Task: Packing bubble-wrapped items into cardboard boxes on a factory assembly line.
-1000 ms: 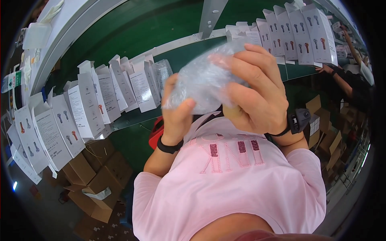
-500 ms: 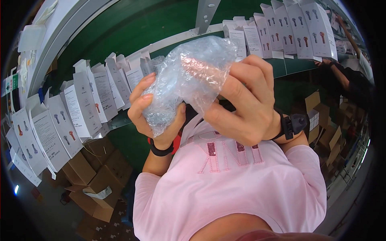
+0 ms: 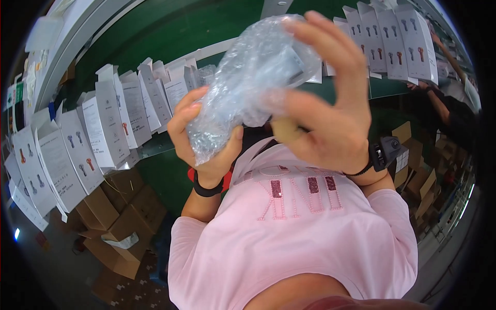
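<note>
A clear bubble-wrap bundle (image 3: 243,72) is held up above the green bench, with something pale and greyish inside it that I cannot make out. My left hand (image 3: 217,168) is closed round its lower left end, thumb on the near side and fingers on the far side. My right hand (image 3: 343,119) is at the right side of the bundle, its fingers spread and partly smeared by motion. One fingertip overlaps the bundle's upper right edge; whether it touches, I cannot tell.
Upright white printed boxes (image 3: 108,134) with raised flaps line the bench (image 3: 165,26) on the left. More white boxes (image 3: 395,46) stand at the right. Brown cartons (image 3: 116,206) lie below on the left, others (image 3: 403,134) on the right. Another person's arm (image 3: 438,102) reaches in there.
My right hand's fingers have parted from their grip on the wrap and spread. The bundle has risen slightly and now stretches longer toward the upper right, still in my left hand.
</note>
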`<state>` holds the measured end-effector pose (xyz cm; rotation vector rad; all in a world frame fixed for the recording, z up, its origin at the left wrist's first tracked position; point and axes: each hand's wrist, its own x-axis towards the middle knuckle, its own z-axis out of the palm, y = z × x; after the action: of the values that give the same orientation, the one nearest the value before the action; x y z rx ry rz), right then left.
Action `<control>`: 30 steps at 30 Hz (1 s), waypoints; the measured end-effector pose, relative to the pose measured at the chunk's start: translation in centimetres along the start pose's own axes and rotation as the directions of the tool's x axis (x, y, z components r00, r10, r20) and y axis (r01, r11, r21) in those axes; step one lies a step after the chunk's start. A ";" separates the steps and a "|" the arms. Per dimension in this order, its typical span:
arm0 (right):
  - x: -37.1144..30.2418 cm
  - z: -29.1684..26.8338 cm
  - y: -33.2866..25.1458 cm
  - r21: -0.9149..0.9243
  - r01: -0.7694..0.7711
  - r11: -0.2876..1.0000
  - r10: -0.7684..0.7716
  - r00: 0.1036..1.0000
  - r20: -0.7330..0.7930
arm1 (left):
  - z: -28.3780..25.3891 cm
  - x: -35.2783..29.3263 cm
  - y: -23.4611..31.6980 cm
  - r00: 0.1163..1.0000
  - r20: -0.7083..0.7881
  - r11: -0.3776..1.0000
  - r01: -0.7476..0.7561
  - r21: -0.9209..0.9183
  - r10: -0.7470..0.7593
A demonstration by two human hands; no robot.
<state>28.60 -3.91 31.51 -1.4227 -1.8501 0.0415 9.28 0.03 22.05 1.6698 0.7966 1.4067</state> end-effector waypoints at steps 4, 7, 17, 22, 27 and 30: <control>-1.7 1.7 6.6 0.366 -0.112 0.924 0.227 0.929 -0.291 | 0.4 -1.6 -0.4 0.861 0.097 0.800 0.502 -0.330 -0.500; -3.7 3.2 8.1 0.694 -0.394 0.603 0.505 0.862 0.051 | 1.8 -3.6 -1.5 0.628 0.261 0.379 0.696 -0.610 -0.733; -0.2 11.5 12.1 0.276 -0.953 -0.125 0.386 0.210 0.898 | -4.0 -3.8 -3.9 0.634 0.086 0.463 0.643 -0.610 -0.768; 7.1 26.5 18.3 0.628 -0.699 -0.342 0.511 0.423 0.749 | -7.5 -8.4 -4.1 0.659 -0.266 0.710 0.663 -0.237 -0.704; 17.0 41.8 29.4 0.815 -0.536 -0.220 0.791 0.391 0.471 | -8.7 -13.1 -3.6 0.476 -0.437 0.590 0.788 -0.173 -0.763; 23.2 47.0 38.6 0.872 -0.471 -0.138 0.756 0.518 0.399 | -9.7 -14.6 -3.9 0.497 -0.531 0.575 0.818 0.022 -0.686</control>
<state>30.41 49.22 -5.96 -1.0850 -0.3309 1.2563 -2.83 -8.90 12.24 0.8676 1.8318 1.0405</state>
